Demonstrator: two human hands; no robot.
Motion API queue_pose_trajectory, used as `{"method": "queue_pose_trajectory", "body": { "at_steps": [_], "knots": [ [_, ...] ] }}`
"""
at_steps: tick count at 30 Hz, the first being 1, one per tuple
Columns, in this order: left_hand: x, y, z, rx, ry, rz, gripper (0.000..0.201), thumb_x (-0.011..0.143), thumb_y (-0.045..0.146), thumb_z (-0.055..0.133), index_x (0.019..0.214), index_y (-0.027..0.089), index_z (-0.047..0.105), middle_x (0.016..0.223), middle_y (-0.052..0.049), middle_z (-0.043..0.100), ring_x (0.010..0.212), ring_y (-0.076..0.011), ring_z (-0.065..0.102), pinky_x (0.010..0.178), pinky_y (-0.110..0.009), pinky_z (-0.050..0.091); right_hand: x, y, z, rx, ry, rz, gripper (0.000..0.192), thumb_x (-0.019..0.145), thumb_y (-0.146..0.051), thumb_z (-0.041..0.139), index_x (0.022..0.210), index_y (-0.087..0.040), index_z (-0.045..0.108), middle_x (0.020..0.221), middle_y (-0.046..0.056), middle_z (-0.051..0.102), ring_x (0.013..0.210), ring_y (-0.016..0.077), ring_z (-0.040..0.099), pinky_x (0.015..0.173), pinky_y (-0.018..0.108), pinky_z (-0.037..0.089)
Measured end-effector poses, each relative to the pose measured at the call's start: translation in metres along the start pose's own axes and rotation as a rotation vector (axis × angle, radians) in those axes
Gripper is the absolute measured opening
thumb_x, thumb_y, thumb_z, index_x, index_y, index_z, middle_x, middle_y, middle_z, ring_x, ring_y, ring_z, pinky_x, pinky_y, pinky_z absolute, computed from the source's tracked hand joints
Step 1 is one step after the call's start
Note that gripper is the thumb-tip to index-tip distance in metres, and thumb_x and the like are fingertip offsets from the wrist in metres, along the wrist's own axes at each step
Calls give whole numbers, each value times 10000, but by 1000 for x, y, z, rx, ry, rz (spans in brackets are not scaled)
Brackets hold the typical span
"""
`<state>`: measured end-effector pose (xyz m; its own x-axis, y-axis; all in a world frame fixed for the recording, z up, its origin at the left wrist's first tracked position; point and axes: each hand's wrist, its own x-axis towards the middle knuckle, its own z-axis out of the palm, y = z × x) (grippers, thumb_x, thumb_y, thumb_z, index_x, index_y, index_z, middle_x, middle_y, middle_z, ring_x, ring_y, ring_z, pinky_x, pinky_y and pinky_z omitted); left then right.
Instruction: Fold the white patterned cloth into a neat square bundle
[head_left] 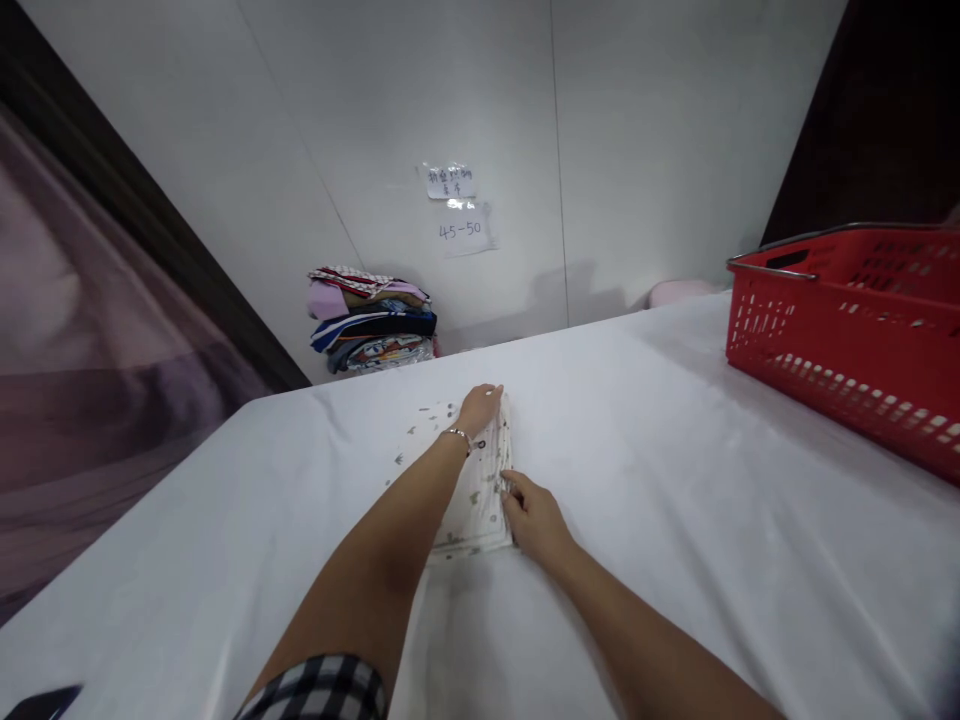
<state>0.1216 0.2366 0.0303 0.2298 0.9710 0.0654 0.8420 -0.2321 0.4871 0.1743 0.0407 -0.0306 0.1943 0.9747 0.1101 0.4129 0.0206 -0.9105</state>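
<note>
Touching the folded printed cloth [481,503], your left grip [480,408] and right grip [535,515] curl; whether either pinches is unclear.

Cloth [480,490] before me on the table [637,430], my left hand [480,408] atop, my right hand [536,518] at its right side, basket [832,325] farther right, clothes [375,322] beyond the far edge, left

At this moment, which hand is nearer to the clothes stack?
Left. Left hand: in front of the clothes stack, to its right. Right hand: farther right and closer to the camera.
</note>
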Motion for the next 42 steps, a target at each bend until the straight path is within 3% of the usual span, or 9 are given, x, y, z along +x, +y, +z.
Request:
{"method": "queue_pose_trajectory", "body": {
  "at_steps": [3, 6, 11, 17, 23, 29, 36, 42],
  "knots": [
    [-33, -10, -6, -12, -5, 119, 334, 913, 337, 367, 1092, 163, 589, 1217, -68, 586, 1119, -169, 515, 965, -253, 357, 1, 2, -1, -6, -8, -3, 388, 827, -270, 428, 1182, -198, 568, 722, -1, 640, 629, 134, 547, 605, 232, 415],
    [-75, -21, -5, 1, -21, 196, 318, 879, 267, 445, 1155, 152, 555, 1276, -82, 539, 1162, -180, 488, 1009, -272, 335, 1, 2, -2, -21, -3, 6, 381, 824, -265, 444, 1179, -202, 568, 714, -6, 634, 624, 128, 544, 624, 233, 415],
    [-129, -38, 0, 117, -54, 352, 343, 871, 262, 443, 1186, 181, 550, 1349, -81, 473, 1279, -191, 382, 1086, -331, 265, 3, 0, -6, -44, -21, 8, 383, 816, -256, 468, 1189, -222, 552, 715, -11, 631, 637, 128, 545, 635, 236, 411],
    [-162, -41, -13, 17, 26, 284, 269, 871, 275, 457, 1058, 193, 632, 1224, -62, 580, 1170, -179, 488, 1036, -322, 345, 4, 3, -12, -29, -15, 17, 416, 804, -271, 487, 1206, -175, 534, 683, -11, 610, 636, 134, 548, 649, 248, 424],
    [-208, -39, -21, 33, 70, 363, 192, 844, 311, 513, 917, 216, 664, 987, -40, 653, 980, -179, 557, 916, -326, 414, 0, 3, -20, 32, -84, 51, 403, 789, -220, 483, 1186, -185, 543, 617, -28, 596, 555, 116, 547, 600, 231, 432],
    [-223, -39, -16, 55, 108, 348, 205, 827, 349, 549, 921, 209, 664, 972, -41, 648, 951, -185, 552, 877, -326, 415, -3, -1, -24, 70, -149, 92, 409, 785, -202, 502, 1190, -165, 537, 569, -40, 575, 469, 96, 524, 533, 213, 413],
    [-227, -41, -15, 16, 72, 319, 215, 806, 313, 580, 985, 218, 652, 1044, -40, 634, 999, -193, 547, 904, -325, 419, -4, -1, -29, 75, -209, 111, 422, 783, -203, 522, 1199, -135, 531, 448, -61, 527, 432, 107, 501, 523, 225, 395],
    [-225, -47, -21, -25, -18, 398, 224, 819, 270, 555, 1024, 229, 636, 1030, -32, 641, 980, -181, 565, 898, -305, 432, -4, -1, -32, 85, -255, 100, 418, 791, -233, 534, 1199, -142, 530, 457, -55, 537, 430, 110, 497, 517, 228, 387]
  ]
}}
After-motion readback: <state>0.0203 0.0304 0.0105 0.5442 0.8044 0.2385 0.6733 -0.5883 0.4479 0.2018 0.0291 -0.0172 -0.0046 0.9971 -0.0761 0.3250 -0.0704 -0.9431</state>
